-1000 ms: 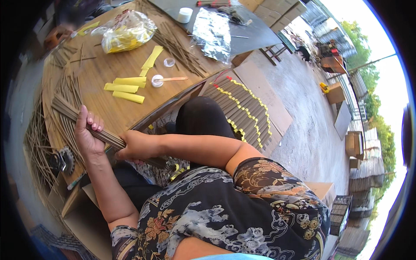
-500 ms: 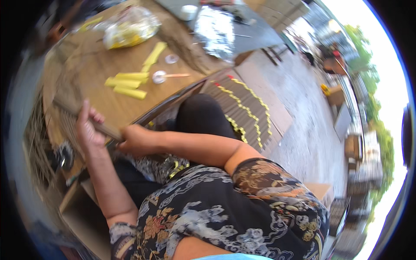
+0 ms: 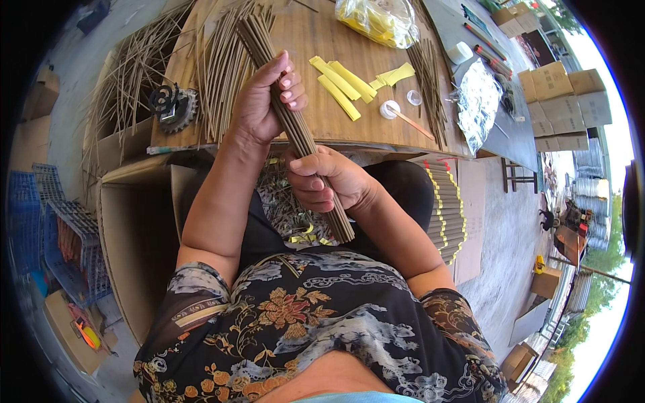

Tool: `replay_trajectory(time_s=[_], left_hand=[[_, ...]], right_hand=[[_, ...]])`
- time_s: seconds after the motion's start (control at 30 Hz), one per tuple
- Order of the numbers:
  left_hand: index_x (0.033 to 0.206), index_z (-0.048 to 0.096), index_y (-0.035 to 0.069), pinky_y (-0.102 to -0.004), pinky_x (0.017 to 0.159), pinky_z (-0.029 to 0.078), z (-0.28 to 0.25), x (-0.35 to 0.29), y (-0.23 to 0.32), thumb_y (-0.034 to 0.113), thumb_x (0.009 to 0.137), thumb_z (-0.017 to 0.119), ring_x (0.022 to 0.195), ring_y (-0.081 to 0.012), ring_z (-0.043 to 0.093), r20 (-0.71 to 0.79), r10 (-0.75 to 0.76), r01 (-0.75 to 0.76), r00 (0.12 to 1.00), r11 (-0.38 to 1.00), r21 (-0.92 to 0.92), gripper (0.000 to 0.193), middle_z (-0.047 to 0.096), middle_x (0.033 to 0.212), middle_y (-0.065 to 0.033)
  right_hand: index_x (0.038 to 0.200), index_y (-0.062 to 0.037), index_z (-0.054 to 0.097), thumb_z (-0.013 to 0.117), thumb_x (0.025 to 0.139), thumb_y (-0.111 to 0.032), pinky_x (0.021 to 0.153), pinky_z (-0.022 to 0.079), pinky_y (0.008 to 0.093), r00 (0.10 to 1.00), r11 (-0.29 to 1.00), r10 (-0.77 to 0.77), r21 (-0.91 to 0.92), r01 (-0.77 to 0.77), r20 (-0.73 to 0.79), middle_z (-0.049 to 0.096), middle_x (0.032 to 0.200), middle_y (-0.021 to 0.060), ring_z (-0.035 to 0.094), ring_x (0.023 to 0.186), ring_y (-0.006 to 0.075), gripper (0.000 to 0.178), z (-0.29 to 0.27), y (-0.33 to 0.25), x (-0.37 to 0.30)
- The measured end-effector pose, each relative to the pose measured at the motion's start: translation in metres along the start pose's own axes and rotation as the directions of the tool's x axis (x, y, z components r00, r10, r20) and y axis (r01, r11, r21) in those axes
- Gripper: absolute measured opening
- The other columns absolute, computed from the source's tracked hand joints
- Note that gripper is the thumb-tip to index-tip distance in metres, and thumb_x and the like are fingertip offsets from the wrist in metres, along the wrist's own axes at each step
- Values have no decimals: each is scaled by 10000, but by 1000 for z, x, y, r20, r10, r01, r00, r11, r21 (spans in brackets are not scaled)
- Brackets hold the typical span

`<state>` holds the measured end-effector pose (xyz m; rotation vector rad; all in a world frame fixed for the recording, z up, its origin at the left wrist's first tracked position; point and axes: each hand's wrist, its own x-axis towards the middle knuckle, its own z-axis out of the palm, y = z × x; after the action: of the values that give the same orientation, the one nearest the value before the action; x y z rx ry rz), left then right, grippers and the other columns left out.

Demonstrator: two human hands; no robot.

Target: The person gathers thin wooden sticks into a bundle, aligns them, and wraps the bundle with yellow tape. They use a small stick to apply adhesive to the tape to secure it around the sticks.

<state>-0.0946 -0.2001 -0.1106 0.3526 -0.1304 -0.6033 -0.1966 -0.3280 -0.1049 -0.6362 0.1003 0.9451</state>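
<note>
Workshop, wooden worktable (image 3: pixel 297 41) with loose brown sticks (image 3: pixel 225 80), stacked cartons (image 3: pixel 559 101), blue crates (image 3: pixel 74 232), concrete-like floor (image 3: pixel 512 235)

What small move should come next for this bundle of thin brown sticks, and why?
I would perhaps bring the bundle of thin brown sticks beside the flat yellow paper-like strips: the left hand and right hand grip it, yet its visible parts show no wrapping.

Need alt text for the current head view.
A person's bare left hand and right hand grip a slanted bundle of thin brown sticks. Beyond, a brown wooden table holds loose brown sticks, flat yellow strips and a clear plastic bag.
</note>
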Motion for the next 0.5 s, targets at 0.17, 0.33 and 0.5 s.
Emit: replay_trajectory(time_s=[0.17, 0.33, 0.5], left_hand=[[645, 476, 109, -223, 422, 347, 6, 0, -6, 210, 796, 636, 426, -79, 415, -309, 135, -39, 941, 954, 298, 242, 446, 521, 26], [689, 486, 110, -219, 418, 350, 3, 2, -2, 216, 800, 634, 426, -72, 403, -207, 107, -74, 972, 984, 165, 213, 437, 532, 29], [705, 490, 108, -212, 426, 361, -2, 3, -4, 228, 803, 633, 437, -67, 406, -312, 172, -78, 934, 953, 293, 211, 441, 537, 27]], right_hand=[[692, -50, 452, 572, 792, -122, 342, 384, 240, 904, 814, -297, -576, 72, -307, 443, 523, 19, 428, 378, 106, 173, -6, 6, 9], [746, -24, 441, 556, 797, -113, 365, 403, 251, 981, 961, -68, -276, 16, -182, 462, 541, 15, 467, 405, 109, 155, -2, 0, 3], [775, -28, 450, 551, 813, -127, 351, 370, 237, 888, 787, -272, -617, -16, -370, 434, 526, 3, 435, 388, 101, 146, 0, 10, 6]])
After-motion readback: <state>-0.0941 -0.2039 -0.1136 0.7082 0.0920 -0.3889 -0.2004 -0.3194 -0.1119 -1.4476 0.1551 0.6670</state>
